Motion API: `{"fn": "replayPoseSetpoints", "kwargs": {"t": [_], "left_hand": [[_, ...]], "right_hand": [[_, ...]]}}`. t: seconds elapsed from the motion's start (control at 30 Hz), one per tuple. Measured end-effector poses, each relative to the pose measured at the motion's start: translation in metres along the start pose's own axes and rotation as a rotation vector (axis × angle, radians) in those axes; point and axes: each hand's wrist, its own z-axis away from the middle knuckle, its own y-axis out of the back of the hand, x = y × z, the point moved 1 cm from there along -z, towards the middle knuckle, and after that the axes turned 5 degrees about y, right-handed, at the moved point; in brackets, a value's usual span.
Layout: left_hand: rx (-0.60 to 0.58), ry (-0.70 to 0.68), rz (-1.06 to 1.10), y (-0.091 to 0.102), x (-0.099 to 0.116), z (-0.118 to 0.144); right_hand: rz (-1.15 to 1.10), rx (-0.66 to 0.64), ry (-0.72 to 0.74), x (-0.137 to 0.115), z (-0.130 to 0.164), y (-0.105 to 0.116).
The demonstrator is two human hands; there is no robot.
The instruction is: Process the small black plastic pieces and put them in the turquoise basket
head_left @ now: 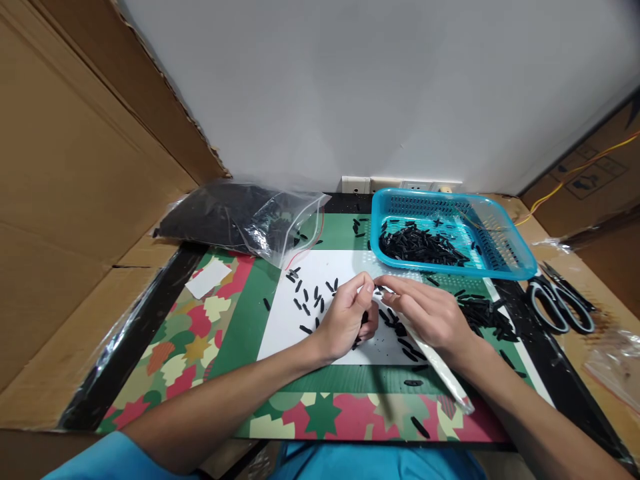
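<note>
My left hand [350,317] and my right hand [430,313] meet over a white sheet [285,320] on the table. Both pinch the mouth of a small clear plastic bag [440,367] that runs down to the right under my right forearm. My left palm also seems to hold a few small black pieces. Several loose black pieces [313,300] lie scattered on the sheet just left of my hands. More black pieces [483,313] are heaped right of my right hand.
A blue basket [520,263] with black pieces stands at the back right. A large clear bag of black pieces [240,217] lies back left. Scissors [560,303] rest at the right. Cardboard walls stand on both sides. A white card [209,277] lies on the patterned mat [200,347].
</note>
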Motion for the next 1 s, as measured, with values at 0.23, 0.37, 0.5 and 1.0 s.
{"fn": "replayPoseSetpoints", "kwargs": {"t": [0.23, 0.37, 0.5, 1.0], "left_hand": [[-0.051, -0.02, -0.059, -0.003, 0.001, 0.004], [-0.066, -0.021, -0.031, -0.004, 0.003, 0.005], [-0.066, -0.036, -0.04, -0.003, 0.005, 0.006], [0.018, -0.065, 0.036, -0.002, 0.003, 0.003]], "right_hand": [[0.045, 0.023, -0.021, -0.001, 0.008, -0.004], [-0.054, 0.128, -0.224, 0.004, 0.015, -0.004], [-0.174, 0.239, -0.431, 0.006, 0.009, 0.001], [-0.043, 0.135, -0.253, 0.013, 0.015, 0.002]]}}
